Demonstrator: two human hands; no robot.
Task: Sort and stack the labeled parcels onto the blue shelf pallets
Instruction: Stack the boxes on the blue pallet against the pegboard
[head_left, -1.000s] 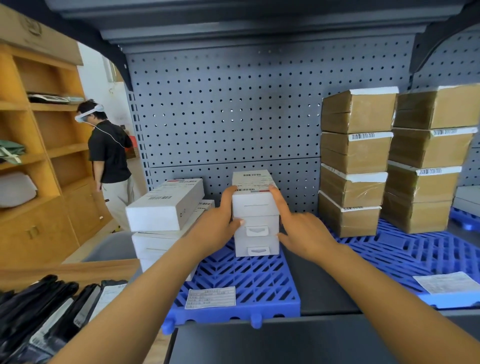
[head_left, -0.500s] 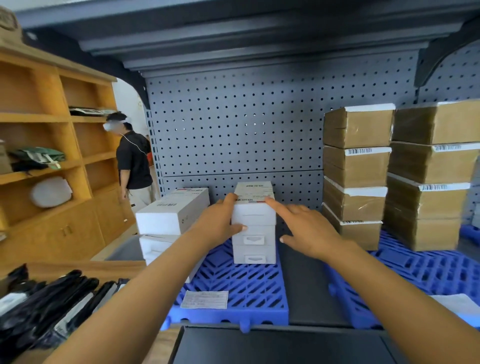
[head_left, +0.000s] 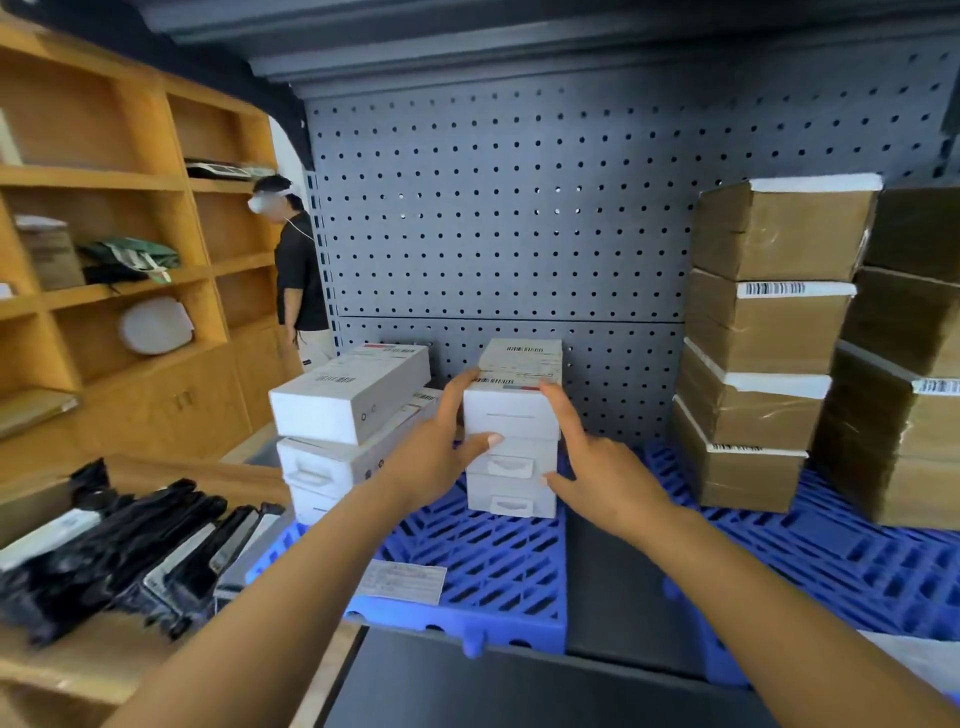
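Note:
A stack of three white labeled parcels (head_left: 511, 431) stands on the left blue pallet (head_left: 467, 561), near the pegboard. My left hand (head_left: 436, 457) grips the top parcel's left side, thumb across its front. My right hand (head_left: 597, 467) rests against the stack's right side with fingers spread, index on the top parcel and thumb on the lowest one. Another pile of larger white parcels (head_left: 353, 400) stands just left of the stack, its top box turned askew. Two tall stacks of brown taped parcels (head_left: 769, 338) sit on the right blue pallet (head_left: 831, 545).
A paper label (head_left: 402, 582) lies on the left pallet's front. Black bagged parcels (head_left: 104, 551) lie on a wooden surface at lower left. Wooden shelving (head_left: 104, 260) fills the left side, and a person (head_left: 296, 270) stands beside it. A grey pegboard (head_left: 493, 208) backs the shelf.
My view has swung left and closer. My right hand has slid from the top parcel's side to lie spread down the stack. The left hand stays on the top parcel.

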